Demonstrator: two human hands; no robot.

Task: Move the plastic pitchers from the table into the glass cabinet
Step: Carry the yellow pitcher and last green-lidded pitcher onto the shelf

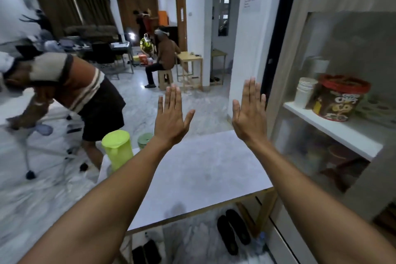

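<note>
A lime-green plastic pitcher (117, 149) with a lid stands at the far left corner of the grey table (199, 176). Just behind it a paler green pitcher (144, 140) shows partly, cut off by my left forearm. My left hand (171, 117) is raised flat above the table's far edge, fingers apart, holding nothing. My right hand (249, 111) is held up the same way, empty, close to the glass cabinet (334, 100) on the right. The cabinet's glass door looks shut.
Inside the cabinet a white shelf (334, 130) holds stacked white cups (304, 92) and a red-lidded cereal tub (338, 100). A person (70, 92) bends over a wheeled chair at left. Black shoes (232, 229) lie under the table. Another person (165, 58) sits further back.
</note>
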